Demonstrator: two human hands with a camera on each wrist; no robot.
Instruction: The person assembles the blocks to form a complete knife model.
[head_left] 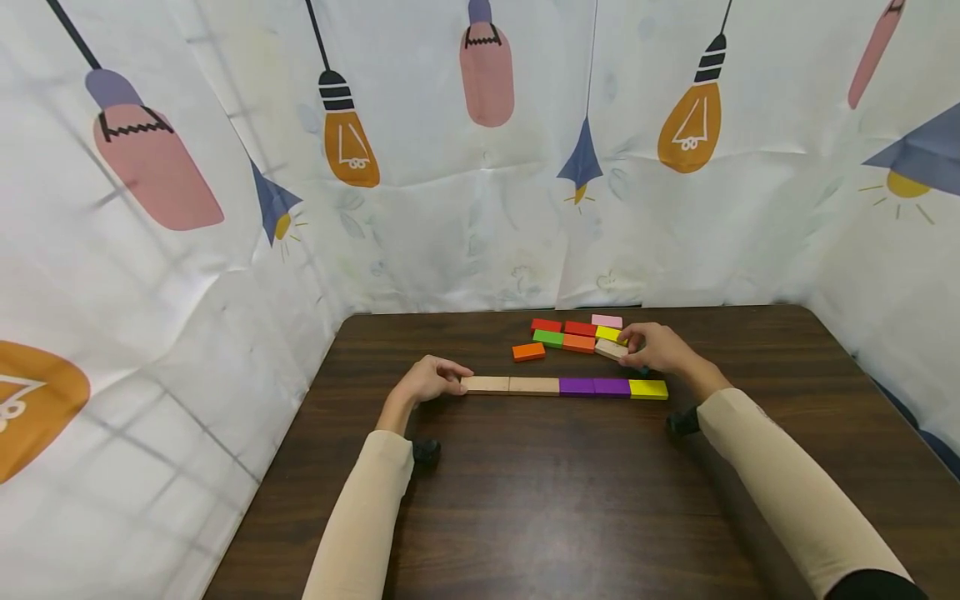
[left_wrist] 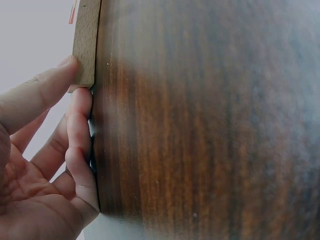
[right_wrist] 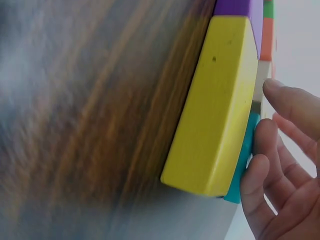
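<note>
Your cream sleeves spanned the desk; well apart, your left hand pinched the pale end block, your right hand a farther pale block.

Visible blocks total fourteen: three plain wooden blocks, two purple blocks, two yellow blocks, two red blocks, two orange blocks, one pink block, one green block and one partly hidden teal block. Other quantities: one left hand, one right hand, two sleeves, one table. Printed cloth: three orange bulbs, three pink lamps, three blue lamps.
</note>
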